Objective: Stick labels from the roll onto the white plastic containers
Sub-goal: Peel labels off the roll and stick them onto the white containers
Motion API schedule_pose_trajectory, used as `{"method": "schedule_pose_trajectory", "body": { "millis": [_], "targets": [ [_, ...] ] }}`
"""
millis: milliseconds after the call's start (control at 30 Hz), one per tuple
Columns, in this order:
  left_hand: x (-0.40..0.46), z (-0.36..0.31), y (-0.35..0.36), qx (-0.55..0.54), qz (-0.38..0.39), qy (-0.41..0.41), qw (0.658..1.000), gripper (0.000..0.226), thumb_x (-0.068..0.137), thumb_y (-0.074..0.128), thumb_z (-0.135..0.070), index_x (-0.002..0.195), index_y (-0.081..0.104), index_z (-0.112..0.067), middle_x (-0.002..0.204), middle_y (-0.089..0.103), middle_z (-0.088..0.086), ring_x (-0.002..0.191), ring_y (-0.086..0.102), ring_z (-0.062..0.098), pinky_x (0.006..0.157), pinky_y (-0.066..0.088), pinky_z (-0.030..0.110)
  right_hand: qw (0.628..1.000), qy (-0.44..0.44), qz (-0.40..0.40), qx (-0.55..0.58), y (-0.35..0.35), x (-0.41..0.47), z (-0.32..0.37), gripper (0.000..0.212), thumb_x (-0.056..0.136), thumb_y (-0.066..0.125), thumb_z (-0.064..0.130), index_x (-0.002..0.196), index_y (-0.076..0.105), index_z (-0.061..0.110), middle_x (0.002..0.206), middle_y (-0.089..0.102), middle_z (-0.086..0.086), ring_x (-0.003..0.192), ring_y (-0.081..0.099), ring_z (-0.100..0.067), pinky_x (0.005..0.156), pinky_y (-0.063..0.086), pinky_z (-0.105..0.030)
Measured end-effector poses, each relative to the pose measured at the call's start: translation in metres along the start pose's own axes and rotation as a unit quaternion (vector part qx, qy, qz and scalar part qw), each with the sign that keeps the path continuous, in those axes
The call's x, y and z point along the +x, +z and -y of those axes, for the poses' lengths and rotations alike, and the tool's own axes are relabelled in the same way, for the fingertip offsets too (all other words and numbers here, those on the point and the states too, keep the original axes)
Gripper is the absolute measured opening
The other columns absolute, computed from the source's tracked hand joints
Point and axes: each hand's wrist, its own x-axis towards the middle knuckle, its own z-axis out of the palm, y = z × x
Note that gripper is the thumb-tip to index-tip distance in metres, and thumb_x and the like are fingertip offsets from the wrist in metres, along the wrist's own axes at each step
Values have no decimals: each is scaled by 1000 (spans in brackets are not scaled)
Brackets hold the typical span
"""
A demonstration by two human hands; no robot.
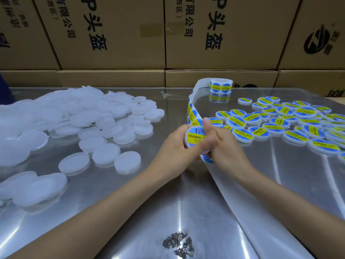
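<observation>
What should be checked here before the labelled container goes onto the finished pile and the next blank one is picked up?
1. Label on the held container: on its face, ok.
2. Label pressed flat: right hand thumb covers part, cannot tell.
3. Left hand grips the container: ok.
4. Label strip unbroken back to the roll: ok.
5. Blank containers within reach on the left: ok.
6. Finished pile on the right has bare table beside it: ok.
</observation>
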Motion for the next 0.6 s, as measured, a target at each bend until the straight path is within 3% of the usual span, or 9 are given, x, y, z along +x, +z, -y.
{"method": "schedule_pose_trajectory", "body": {
  "millis": [100, 233, 300, 367, 433, 467, 533, 567, 600],
  "targets": [
    [-2, 5, 5, -13, 1, 31, 999, 12, 90, 60, -32, 88, 56, -21, 68, 67, -1, 60, 66, 17, 57, 53, 27, 999, 26, 8, 43, -2, 1, 0, 67, 100, 28, 45, 49, 45, 6, 43, 47, -6, 43, 42, -16, 51, 33, -26],
    [0, 3, 1, -21, -28, 31, 999, 36, 100, 37, -37, 88, 54, -8, 56, 64, 6, 45, 59, 19, 47, 49, 25, 996, -14, 38, 77, -2, 1, 3, 56, 100, 34, 38, 51, 42, 12, 38, 40, 1, 35, 32, -4, 39, 27, -14],
    [3, 1, -4, -21, -36, -9, 999, 49, 101, 29, -42, 86, 60, -7, 54, 63, 8, 42, 58, 18, 45, 50, 25, 995, -26, 70, 70, -3, 0, 3, 42, 98, 42, 34, 61, 49, 14, 43, 46, 3, 38, 38, -4, 41, 32, -13],
    [6, -4, -14, 18, -37, -77, 996, 62, 99, 24, -51, 80, 66, -9, 58, 66, 10, 50, 62, 20, 55, 55, 30, 996, -14, 75, 50, -4, 1, 1, 30, 96, 49, 30, 74, 55, 10, 51, 54, 4, 43, 47, -6, 45, 38, -17],
    [7, -5, -25, 170, -44, -98, 979, 63, 96, 23, -57, 76, 64, -14, 69, 70, 7, 69, 65, 24, 69, 53, 36, 1000, -1, 24, 11, -10, 6, -1, 28, 97, 48, 29, 83, 60, 7, 58, 55, 3, 46, 51, -4, 50, 40, -23],
    [6, -4, -31, 316, -48, -83, 944, 60, 95, 22, -60, 76, 59, -17, 74, 69, 3, 77, 63, 26, 69, 48, 35, 1000, 2, -18, -22, -15, 9, -3, 29, 97, 47, 30, 86, 62, 8, 61, 55, 5, 49, 53, -3, 53, 41, -25],
    [3, -3, -41, 589, -48, -64, 804, 55, 93, 20, -63, 88, 50, -18, 92, 63, 3, 90, 57, 28, 65, 36, 33, 984, 3, -74, -162, -32, 14, -8, 32, 98, 42, 33, 83, 62, 13, 66, 56, 5, 63, 57, -12, 62, 42, -32],
    [2, -2, -45, 653, -39, -80, 752, 56, 92, 19, -64, 99, 50, -18, 102, 60, 5, 97, 56, 29, 67, 33, 32, 967, 17, -73, -245, -41, 16, -11, 35, 98, 40, 35, 78, 59, 14, 68, 56, 2, 70, 57, -20, 63, 41, -35],
    [0, 0, -48, 682, -20, -112, 723, 61, 91, 19, -66, 105, 50, -17, 109, 59, 7, 101, 56, 28, 70, 32, 32, 947, 45, -61, -312, -49, 17, -15, 37, 98, 38, 36, 75, 57, 14, 68, 56, -1, 75, 56, -26, 62, 39, -35]
  ]
}}
